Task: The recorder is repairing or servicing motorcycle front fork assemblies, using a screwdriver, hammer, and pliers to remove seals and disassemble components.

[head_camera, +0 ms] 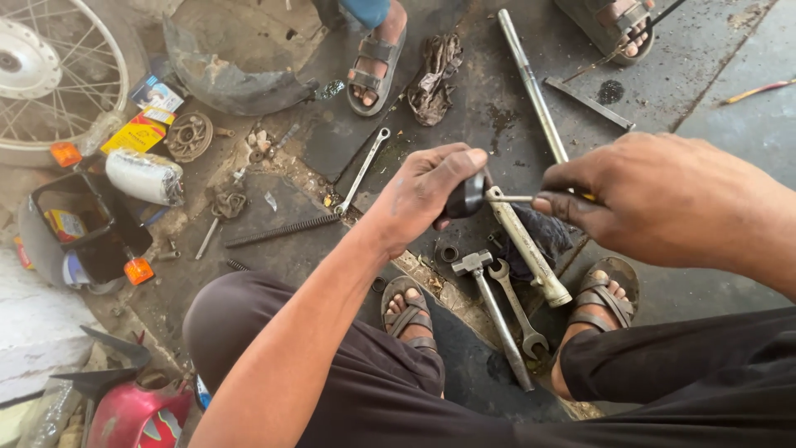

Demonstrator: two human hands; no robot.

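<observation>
Just above the steel hammer (497, 319) on the greasy floor, the left hand (427, 195) curls its fingers tight around a small round black part (466, 197) while the right hand (655, 203) pinches a thin metal tool (512, 199) into it, and a slip on the oily grip could jab the left thumb or drop the part beside the pale fork tube (531, 249) below.

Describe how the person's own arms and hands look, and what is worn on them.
Both arms are bare to past the elbow: no sleeves, gloves, watch or rings show. The left hand and right hand are smudged with dark grease, as are the forearms. Lower down, dark trousers and brown strap sandals are worn.
</observation>
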